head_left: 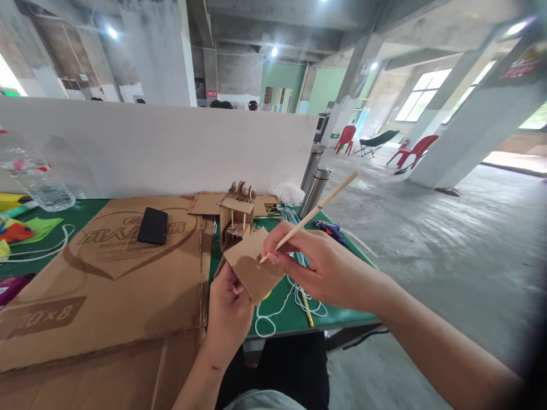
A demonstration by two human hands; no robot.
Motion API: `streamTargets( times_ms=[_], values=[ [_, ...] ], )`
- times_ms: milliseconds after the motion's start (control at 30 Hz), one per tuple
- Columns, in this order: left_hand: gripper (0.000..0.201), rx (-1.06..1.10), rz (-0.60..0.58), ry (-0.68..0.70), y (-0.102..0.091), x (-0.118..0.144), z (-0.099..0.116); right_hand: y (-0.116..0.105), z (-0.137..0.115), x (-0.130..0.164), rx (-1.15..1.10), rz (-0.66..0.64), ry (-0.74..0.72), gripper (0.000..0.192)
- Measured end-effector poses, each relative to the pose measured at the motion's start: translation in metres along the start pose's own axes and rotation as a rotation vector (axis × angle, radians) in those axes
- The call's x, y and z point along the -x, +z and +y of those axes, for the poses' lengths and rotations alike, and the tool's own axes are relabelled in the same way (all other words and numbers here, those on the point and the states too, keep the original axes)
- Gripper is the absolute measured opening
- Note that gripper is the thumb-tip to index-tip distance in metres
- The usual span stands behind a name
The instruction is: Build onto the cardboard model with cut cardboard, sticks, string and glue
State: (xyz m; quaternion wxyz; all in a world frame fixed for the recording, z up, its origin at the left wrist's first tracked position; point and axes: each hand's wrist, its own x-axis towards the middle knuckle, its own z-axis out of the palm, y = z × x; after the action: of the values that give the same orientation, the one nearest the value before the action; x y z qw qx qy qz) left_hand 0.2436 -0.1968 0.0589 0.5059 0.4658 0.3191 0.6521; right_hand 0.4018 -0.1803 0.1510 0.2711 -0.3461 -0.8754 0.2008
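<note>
Closed around the lower left side of a small cardboard box [254, 270], my left hand [233, 302] keeps it tilted above the table. A thin wooden stick [325, 203] is pinched in my right hand [299, 262]. The stick's lower tip touches the box's flat face, and its other end points up to the right. Whether the tip passes into the cardboard I cannot tell. Just behind the box stands a cardboard model [237, 213] with short sticks and round discs on top. My left fingertips are partly hidden by the box.
A large flattened carton [141, 296] covers the green table's left part, with a black phone [152, 226] on it. White string [273, 322] and a yellow pencil [307, 310] lie near the front edge. A steel flask [316, 191] and a white partition [171, 151] stand behind.
</note>
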Motion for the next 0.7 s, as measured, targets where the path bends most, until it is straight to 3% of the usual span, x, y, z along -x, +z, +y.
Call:
streamTargets(
  times_ms=[367, 700],
  values=[
    [0.035, 0.005, 0.005, -0.003, -0.003, 0.001, -0.007, 0.006, 0.009, 0.005, -0.298, 0.150, -0.119, 0.009],
    [0.022, -0.131, 0.035, -0.001, -0.001, 0.002, 0.000, 0.006, 0.008, 0.005, -0.228, 0.110, -0.111, 0.010]
  ],
)
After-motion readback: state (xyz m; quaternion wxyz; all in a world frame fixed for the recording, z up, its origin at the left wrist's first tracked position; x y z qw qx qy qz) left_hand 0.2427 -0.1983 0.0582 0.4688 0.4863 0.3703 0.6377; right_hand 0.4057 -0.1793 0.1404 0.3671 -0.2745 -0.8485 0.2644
